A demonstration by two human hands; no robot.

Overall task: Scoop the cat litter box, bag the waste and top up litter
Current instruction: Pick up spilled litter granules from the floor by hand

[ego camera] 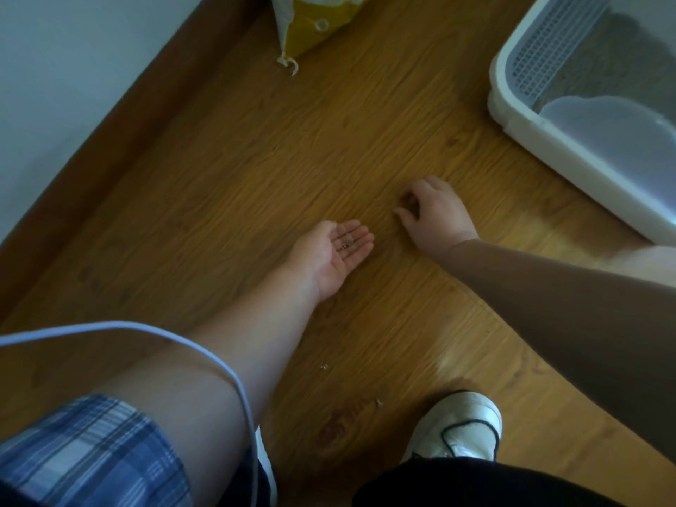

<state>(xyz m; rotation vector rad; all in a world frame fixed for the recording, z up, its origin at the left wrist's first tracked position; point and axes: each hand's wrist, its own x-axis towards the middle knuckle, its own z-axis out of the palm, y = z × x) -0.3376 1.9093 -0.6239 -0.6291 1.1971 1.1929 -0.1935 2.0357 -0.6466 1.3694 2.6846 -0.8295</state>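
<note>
Left hand (pixel 331 250): ours is palm-up and flat just above the floor (pixel 237 159), fingers straight and together, carrying a few dark litter granules (pixel 346 245) like a little tray.
Right hand (pixel 435 210): just beside it, knuckles up, fingers curled down at the floor as if picking at a spilled bit. We can't tell whether anything's actually pinched, since the fingertips are tucked under.
Litter box (pixel 570 155): white, off to the right and well apart from both hands, with grey litter (pixel 614 60) inside and a mesh panel (pixel 548 49) along one edge.
Litter bag (pixel 314 27): the yellow one at the top of the view by the wall (pixel 73 67), not touched.
Step in hand: looks like we're tidying strays off the floor.
How to do it well: keep the left palm level and close under the picking hand so nothing rolls off, and pinch one bit at a time rather than sweeping.
Don't miss: two more specks (pixel 324 367) nearer us, by the white shoe (pixel 461 422).
</note>
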